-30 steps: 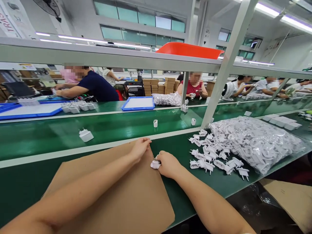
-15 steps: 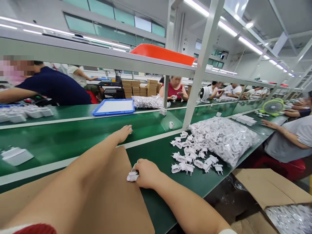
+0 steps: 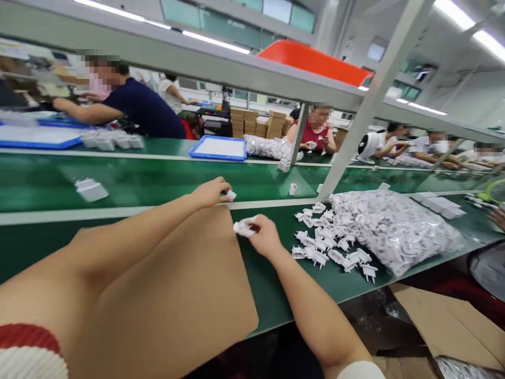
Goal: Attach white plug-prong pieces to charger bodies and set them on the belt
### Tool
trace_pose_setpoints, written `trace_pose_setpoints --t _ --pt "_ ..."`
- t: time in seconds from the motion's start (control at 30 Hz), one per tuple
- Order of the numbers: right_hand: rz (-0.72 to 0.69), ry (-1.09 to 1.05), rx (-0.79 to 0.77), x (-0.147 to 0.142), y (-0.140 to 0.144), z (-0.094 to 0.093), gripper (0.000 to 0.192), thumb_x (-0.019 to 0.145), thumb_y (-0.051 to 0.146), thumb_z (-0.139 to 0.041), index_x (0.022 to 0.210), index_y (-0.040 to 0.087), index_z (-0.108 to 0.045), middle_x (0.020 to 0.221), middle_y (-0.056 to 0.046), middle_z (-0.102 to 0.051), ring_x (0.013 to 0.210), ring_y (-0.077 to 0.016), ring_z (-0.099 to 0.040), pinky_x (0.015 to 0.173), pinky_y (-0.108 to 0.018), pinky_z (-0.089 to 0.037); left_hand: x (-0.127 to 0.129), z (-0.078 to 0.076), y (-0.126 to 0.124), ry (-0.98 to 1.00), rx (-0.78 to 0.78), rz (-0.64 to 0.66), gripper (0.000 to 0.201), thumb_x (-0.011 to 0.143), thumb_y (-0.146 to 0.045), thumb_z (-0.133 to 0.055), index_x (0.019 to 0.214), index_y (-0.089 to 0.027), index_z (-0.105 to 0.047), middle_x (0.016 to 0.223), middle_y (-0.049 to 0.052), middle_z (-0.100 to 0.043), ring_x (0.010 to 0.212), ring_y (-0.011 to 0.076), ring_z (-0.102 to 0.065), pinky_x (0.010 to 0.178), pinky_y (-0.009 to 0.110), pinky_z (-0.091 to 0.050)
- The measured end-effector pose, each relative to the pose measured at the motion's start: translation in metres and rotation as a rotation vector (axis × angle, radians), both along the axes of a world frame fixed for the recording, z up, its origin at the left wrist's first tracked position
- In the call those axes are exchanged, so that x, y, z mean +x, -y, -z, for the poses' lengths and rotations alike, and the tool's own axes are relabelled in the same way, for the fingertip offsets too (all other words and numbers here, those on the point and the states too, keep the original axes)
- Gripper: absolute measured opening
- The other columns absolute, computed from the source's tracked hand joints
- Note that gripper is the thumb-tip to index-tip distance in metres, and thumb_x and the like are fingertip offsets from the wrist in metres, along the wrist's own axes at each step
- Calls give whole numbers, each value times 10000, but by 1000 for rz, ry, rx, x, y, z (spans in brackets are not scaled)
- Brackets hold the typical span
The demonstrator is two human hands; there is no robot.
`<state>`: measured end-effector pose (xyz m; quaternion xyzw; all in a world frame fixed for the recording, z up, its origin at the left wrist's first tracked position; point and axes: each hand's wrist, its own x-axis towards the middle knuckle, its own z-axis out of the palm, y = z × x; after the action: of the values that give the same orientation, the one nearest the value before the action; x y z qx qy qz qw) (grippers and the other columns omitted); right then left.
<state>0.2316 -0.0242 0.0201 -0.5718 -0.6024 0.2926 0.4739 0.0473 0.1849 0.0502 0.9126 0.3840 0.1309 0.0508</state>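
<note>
One blocky white piece (image 3: 231,195) shows in the head view, pinched in the left grip (image 3: 212,191) near the far corner of a cardboard sheet (image 3: 177,289); fingers hide part of it. The right grip (image 3: 266,237) is closed around a rounded white item (image 3: 242,227), smooth and slightly blurred, just beside the sheet's edge; whether it is one part or several, I cannot tell. Loose white two-pin plug parts (image 3: 319,258) lie farther right on the green bench (image 3: 272,302).

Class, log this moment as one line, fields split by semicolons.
Left hand: holds small white block; right hand: holds blurred white piece; under left forearm: cardboard; right of hands: loose white plugs, clear bag of parts
</note>
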Motion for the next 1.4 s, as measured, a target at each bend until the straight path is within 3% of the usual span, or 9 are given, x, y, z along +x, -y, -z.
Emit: trace_pose_setpoints --t 0.1,0.23,0.37,0.57,0.63,0.77,0.83,1.03,1.4 --pt "-51 -344 -47 1 -5 0 387 685 408 -887 986 193 -772 992 -50 -776 940 -206 -712 933 -359 -558 -19 0 62 36 -68 49 381 897 -524 -639 1119 -224 -718 1209 80 -650 999 258 -628 825 313 -437" --pt "-124 -520 -176 -4 0 -5 464 569 358 -904 981 191 -770 993 -37 -790 929 -190 -707 904 -332 -551 -38 6 137 -28 -153 -18 374 892 -590 -658 922 -220 -698 944 58 -690 888 259 -623 723 305 -366" --pt "-140 -578 -320 -10 6 -10 395 558 325 -872 910 185 -760 903 -29 -768 808 -154 -669 720 -260 -508 -42 17 172 47 -155 9 373 852 -595 -709 855 -223 -681 924 53 -674 898 253 -620 690 302 -356" --pt "-110 -514 -224 -8 11 -19 390 674 280 -762 1061 236 -742 743 47 -672 592 -87 -531 559 -225 -397 -35 43 174 412 -324 -37 413 786 -586 -780 921 -202 -705 914 57 -663 873 247 -627 737 333 -458" --pt "-103 -454 -225 -7 12 -22 289 697 297 -742 977 224 -749 692 48 -640 537 -76 -464 504 -225 -332 -35 48 174 511 -385 7 435 772 -571 -790 1007 -212 -720 978 60 -683 913 254 -643 795 355 -497" --pt "-185 -348 -235 -8 15 -25 348 703 366 -802 1011 215 -745 841 -11 -707 637 -116 -544 587 -268 -446 -39 51 176 643 -511 62 372 785 -468 -755 1054 -213 -716 1011 57 -709 916 243 -664 809 356 -535" --pt "-218 -245 -178 -10 17 -24 404 741 387 -796 1107 230 -729 907 -26 -706 729 -148 -592 669 -306 -506 -40 51 176 670 -546 68 337 799 -456 -726 1023 -203 -717 978 58 -707 890 236 -665 783 347 -540" --pt "-133 426 271 -20 24 -25 120 937 282 -637 985 225 -731 999 -74 -603 918 -211 -608 791 -373 -545 -39 54 173 682 -541 83 330 803 -508 -732 916 -198 -722 882 48 -673 845 223 -648 743 327 -518" --pt "-235 781 346 -33 22 -24 144 951 144 -539 1005 207 -657 951 -81 -581 887 -240 -548 750 -366 -489 -41 52 170 671 -562 107 235 806 -439 -731 838 -207 -713 946 37 -692 832 205 -644 773 320 -500"
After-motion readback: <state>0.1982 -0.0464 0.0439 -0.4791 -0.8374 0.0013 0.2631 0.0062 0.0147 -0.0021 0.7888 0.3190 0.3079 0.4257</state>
